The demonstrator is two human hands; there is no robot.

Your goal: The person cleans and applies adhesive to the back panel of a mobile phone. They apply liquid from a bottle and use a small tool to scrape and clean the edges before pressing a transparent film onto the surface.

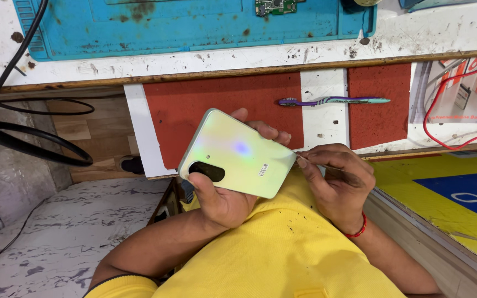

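My left hand [219, 201] grips a phone [237, 153] with its pale green, iridescent back facing me. The thumb lies on the dark oval camera patch and the fingers curl over the far edge. A small white sticker sits near the phone's right end. My right hand [338, 185], with a red thread around the wrist, pinches a thin pin-like tool [311, 158]. The tool's tip touches the phone's right edge. Both hands are held above my yellow shirt.
A blue work mat [194, 27] with a small green circuit board [274, 6] lies on the stained white bench above. A purple and green toothbrush [332, 101] rests across red pads [222, 105]. Red wires [443, 110] are at right, black cables [28, 138] at left, and a yellow and blue box [454, 198] at lower right.
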